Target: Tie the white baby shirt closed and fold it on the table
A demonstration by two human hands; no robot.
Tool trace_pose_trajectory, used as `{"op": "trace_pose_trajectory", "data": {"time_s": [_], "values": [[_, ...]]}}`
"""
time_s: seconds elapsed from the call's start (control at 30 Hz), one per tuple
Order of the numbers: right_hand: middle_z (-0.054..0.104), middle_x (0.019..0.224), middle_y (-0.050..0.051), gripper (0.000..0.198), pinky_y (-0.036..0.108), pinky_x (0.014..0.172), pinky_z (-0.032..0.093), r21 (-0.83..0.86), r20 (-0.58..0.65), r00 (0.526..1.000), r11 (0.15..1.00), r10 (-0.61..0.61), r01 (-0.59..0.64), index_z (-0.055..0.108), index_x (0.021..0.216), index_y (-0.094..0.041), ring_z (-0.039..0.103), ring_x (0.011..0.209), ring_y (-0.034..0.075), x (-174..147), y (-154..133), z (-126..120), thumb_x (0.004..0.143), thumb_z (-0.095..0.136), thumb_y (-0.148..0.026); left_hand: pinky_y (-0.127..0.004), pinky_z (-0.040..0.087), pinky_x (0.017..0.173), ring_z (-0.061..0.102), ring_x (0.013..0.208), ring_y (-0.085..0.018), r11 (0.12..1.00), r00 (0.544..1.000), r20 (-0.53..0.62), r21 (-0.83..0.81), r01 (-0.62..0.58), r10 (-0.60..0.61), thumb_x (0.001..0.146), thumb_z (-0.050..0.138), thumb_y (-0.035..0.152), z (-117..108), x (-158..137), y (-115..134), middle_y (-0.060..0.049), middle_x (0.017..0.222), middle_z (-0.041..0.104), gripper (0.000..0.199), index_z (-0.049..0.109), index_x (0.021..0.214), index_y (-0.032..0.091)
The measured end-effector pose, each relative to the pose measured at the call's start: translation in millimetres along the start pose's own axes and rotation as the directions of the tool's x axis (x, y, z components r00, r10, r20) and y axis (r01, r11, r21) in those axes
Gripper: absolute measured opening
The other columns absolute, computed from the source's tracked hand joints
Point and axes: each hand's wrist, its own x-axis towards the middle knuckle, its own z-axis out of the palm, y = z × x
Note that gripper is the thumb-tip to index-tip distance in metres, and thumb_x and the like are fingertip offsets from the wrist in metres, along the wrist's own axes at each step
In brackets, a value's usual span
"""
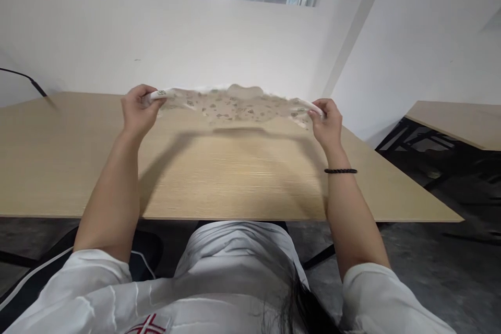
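A small white printed shirt point(242, 107) is stretched sideways in the air above the table, its cloth slightly blurred. At its left end, my left hand point(140, 109) pinches what looks like a sleeve between thumb and fingers. My right hand point(327, 119) grips the opposite end in the same way. Midway between the hands, a pale rounded edge like a neckline stands up from the cloth. The lower part sags toward the tabletop, and the far side of the shirt is hidden.
The light wooden table point(219, 182) spans the space before me, with shadows of my arms and the cloth on it. A black cable point(33, 83) reaches in at the far left. White wall point(188, 36) rises behind. Another table point(462, 120) stands at the right.
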Motion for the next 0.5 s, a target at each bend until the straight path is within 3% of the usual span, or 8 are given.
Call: {"op": "trace_pose_trajectory", "data": {"time_s": [0.07, 0.13, 0.17, 0.27, 0.33, 0.37, 0.43, 0.5], "values": [[0.065, 0.090, 0.007, 0.015, 0.034, 0.077, 0.048, -0.009, 0.087, 0.996, 1.000, -0.013, 0.013, 0.058, 0.092, -0.021, 0.061, 0.085, 0.022, -8, -9, -21, 0.083, 0.060, -0.033, -0.031, 0.041, 0.074, 0.053, 0.086, -0.018, 1.000, 0.988, 0.156, -0.010, -0.006, 0.007, 0.079, 0.059, 0.062, -21, -10, 2, -0.001, 0.093, 0.066, 0.049, 0.064, 0.103, 0.019], [0.067, 0.087, 0.007, 0.016, 0.034, 0.074, 0.049, -0.051, 0.272, 0.962, 0.999, 0.017, -0.004, 0.062, 0.088, -0.021, 0.062, 0.081, 0.022, -27, -16, -45, 0.084, 0.061, -0.036, -0.034, 0.045, 0.077, 0.058, 0.089, -0.022, 1.000, 0.918, 0.397, -0.009, -0.027, 0.029, 0.077, 0.060, 0.062, -39, -31, 1, -0.003, 0.095, 0.070, 0.043, 0.067, 0.091, 0.022], [0.069, 0.087, 0.007, 0.017, 0.035, 0.074, 0.049, -0.057, 0.413, 0.911, 0.998, 0.028, -0.005, 0.064, 0.087, -0.021, 0.063, 0.082, 0.023, -40, -18, -57, 0.085, 0.060, -0.037, -0.034, 0.047, 0.081, 0.061, 0.091, -0.024, 0.999, 0.869, 0.494, -0.015, -0.034, 0.037, 0.073, 0.063, 0.063, -47, -46, 0, -0.003, 0.096, 0.072, 0.042, 0.068, 0.084, 0.022], [0.072, 0.103, 0.008, 0.023, 0.034, 0.085, 0.051, -0.059, 0.776, 0.626, 0.997, 0.073, -0.044, 0.070, 0.095, -0.026, 0.066, 0.097, 0.024, -83, -20, -91, 0.086, 0.059, -0.044, -0.034, 0.049, 0.091, 0.063, 0.106, -0.028, 0.997, 0.618, 0.783, 0.074, 0.013, -0.066, 0.071, 0.066, 0.065, -61, -98, -2, -0.004, 0.111, 0.073, 0.045, 0.073, 0.095, 0.028], [0.070, 0.117, 0.006, 0.034, 0.033, 0.085, 0.052, -0.139, 0.825, 0.533, 0.982, 0.187, -0.129, 0.070, 0.107, -0.029, 0.065, 0.103, 0.025, -108, -18, -108, 0.083, 0.064, -0.053, -0.033, 0.050, 0.093, 0.061, 0.113, -0.030, 0.990, 0.559, 0.817, 0.126, 0.065, -0.141, 0.069, 0.068, 0.067, -63, -131, -2, -0.004, 0.123, 0.069, 0.053, 0.070, 0.107, 0.030], [0.068, 0.124, 0.007, 0.041, 0.033, 0.084, 0.052, -0.176, 0.811, 0.530, 0.967, 0.248, -0.184, 0.068, 0.115, -0.029, 0.066, 0.102, 0.025, -119, -15, -113, 0.084, 0.062, -0.056, -0.034, 0.050, 0.093, 0.061, 0.114, -0.030, 0.986, 0.592, 0.789, 0.137, 0.094, -0.166, 0.074, 0.063, 0.069, -63, -144, -1, -0.005, 0.128, 0.066, 0.057, 0.067, 0.113, 0.028], [0.064, 0.131, 0.011, 0.051, 0.036, 0.084, 0.052, -0.280, 0.660, 0.642, 0.921, 0.389, -0.270, 0.062, 0.124, -0.024, 0.065, 0.101, 0.027, -134, -8, -117, 0.087, 0.056, -0.059, -0.039, 0.049, 0.096, 0.060, 0.113, -0.032, 0.964, 0.712, 0.654, 0.230, 0.135, -0.256, 0.080, 0.054, 0.069, -59, -162, 0, -0.010, 0.130, 0.063, 0.061, 0.064, 0.118, 0.022], [0.065, 0.125, 0.019, 0.057, 0.042, 0.087, 0.049, -0.457, 0.411, 0.751, 0.830, 0.516, -0.320, 0.062, 0.122, -0.015, 0.063, 0.102, 0.031, -144, 3, -112, 0.088, 0.052, -0.059, -0.049, 0.044, 0.101, 0.057, 0.117, -0.038, 0.898, 0.809, 0.461, 0.405, 0.174, -0.365, 0.087, 0.044, 0.067, -51, -170, 0, -0.019, 0.130, 0.060, 0.065, 0.062, 0.120, 0.014]]}}
